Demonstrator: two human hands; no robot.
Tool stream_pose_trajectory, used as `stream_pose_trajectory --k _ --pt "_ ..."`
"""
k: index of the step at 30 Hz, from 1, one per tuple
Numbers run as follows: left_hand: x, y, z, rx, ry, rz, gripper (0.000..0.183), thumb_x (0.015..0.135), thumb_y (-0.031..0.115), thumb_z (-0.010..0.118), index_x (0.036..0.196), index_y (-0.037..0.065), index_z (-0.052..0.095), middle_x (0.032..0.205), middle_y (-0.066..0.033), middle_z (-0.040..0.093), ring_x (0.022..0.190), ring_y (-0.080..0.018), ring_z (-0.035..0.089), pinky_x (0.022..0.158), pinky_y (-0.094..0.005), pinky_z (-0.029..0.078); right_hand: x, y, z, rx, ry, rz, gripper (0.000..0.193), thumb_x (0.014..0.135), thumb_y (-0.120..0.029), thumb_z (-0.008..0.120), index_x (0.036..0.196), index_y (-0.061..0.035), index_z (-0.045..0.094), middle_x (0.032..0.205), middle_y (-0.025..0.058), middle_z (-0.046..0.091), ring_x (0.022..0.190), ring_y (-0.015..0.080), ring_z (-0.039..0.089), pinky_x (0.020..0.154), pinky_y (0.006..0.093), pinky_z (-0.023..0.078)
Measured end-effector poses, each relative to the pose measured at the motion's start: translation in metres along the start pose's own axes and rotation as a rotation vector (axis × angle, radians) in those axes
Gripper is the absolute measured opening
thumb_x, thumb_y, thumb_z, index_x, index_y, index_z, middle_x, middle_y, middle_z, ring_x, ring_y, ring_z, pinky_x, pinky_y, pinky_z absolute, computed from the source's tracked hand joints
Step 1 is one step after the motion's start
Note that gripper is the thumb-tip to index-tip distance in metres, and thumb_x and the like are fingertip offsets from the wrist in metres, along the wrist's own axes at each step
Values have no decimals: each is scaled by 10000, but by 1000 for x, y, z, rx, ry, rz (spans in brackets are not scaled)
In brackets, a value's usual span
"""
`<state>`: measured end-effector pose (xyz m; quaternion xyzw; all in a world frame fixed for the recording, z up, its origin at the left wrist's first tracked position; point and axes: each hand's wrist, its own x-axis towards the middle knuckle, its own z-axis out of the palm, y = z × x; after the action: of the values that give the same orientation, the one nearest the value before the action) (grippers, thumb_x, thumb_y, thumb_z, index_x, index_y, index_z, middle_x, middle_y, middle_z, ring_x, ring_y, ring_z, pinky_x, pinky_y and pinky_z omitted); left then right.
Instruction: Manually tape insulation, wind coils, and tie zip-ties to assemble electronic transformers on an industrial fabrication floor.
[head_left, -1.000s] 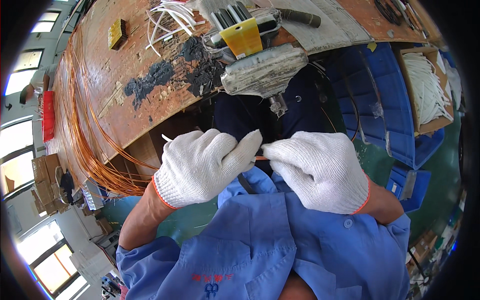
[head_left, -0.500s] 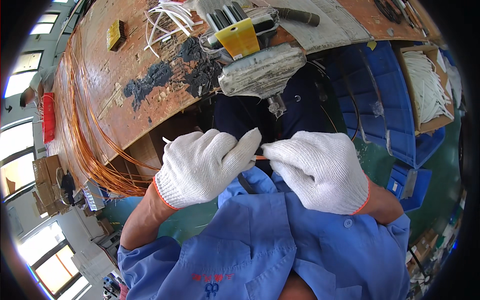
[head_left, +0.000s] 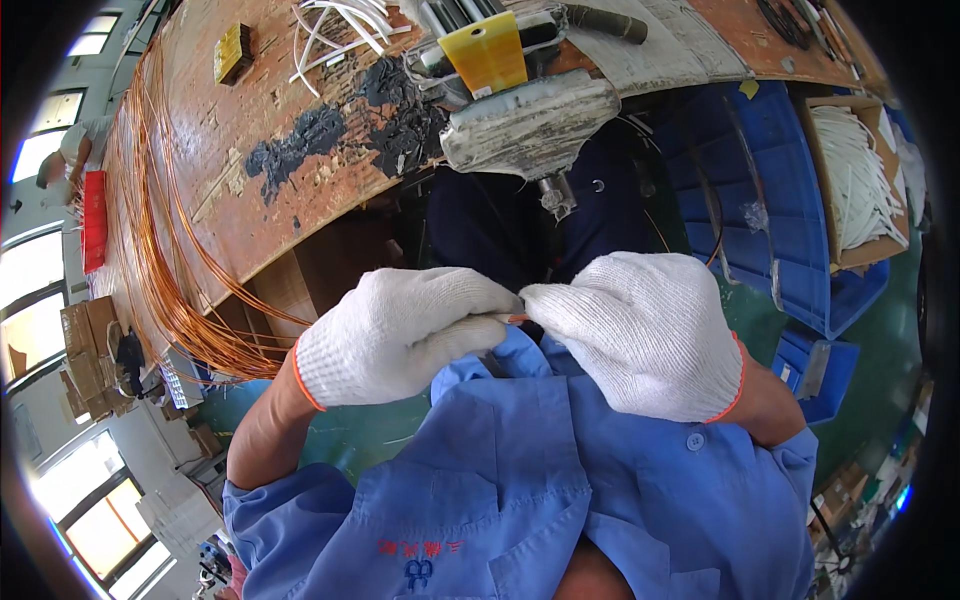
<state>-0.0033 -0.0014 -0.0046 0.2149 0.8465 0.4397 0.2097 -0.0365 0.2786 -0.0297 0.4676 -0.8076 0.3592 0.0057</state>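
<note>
Both hands wear white knitted gloves with orange cuffs and meet at the fingertips in front of my body. My left hand (head_left: 395, 335) is closed, thumb and forefinger pinched together. From between its fingers shows a short copper-coloured wire end (head_left: 517, 319), reaching to the fingers of my right hand (head_left: 640, 335). That hand is closed in a pinch on the wire too; its curled fingers hide anything else inside. A bundle of long copper wires (head_left: 165, 250) hangs over the table's left side and runs down toward my left wrist.
Ahead stands a worn wooden table (head_left: 285, 85) with a clamp-like metal fixture (head_left: 530, 120), a yellow block (head_left: 232, 54), white tubes (head_left: 345, 22) and dark smears. At right, a cardboard box (head_left: 855, 190) of white tubes sits by blue bins (head_left: 750, 180). Another person (head_left: 75, 160) is far left.
My left thumb, raised before, has come down so the fingers point at the right hand. The white tube end behind my left hand is out of sight. The view has shifted slightly.
</note>
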Motion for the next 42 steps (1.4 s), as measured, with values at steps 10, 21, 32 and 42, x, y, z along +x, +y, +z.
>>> stream_pose_trajectory --k 10,21,32,42 --pt "3 2 -15 -601 -276 -412 356 1174 293 650 1289 -32 737 882 -52 760 764 -103 692 660 -268 542 1 6 7 -116 68 -94 315 853 -218 820 1154 -133 788 782 -2 528 678 172 617 539 348 479" --pt "-1 -5 -14 -657 -334 -426 398 1174 335 638 1266 -36 748 825 -38 714 708 -97 647 621 -271 513 9 -5 -4 -191 -36 -118 457 700 -125 852 1156 -127 850 876 -7 706 746 207 683 598 368 524" --pt "2 -18 -6 -630 -477 -96 339 1187 213 582 1209 -78 755 800 -82 670 704 -148 678 656 -322 562 19 11 -7 0 -162 -192 392 729 -89 812 1103 -201 850 952 1 742 822 231 686 692 386 541" --pt "7 -3 -17 -820 -540 -492 450 1183 397 625 1272 -17 780 750 1 630 651 -61 557 554 -244 424 18 11 -8 -48 -75 -198 428 712 -93 822 1127 -193 851 929 -2 734 798 221 669 663 379 520"
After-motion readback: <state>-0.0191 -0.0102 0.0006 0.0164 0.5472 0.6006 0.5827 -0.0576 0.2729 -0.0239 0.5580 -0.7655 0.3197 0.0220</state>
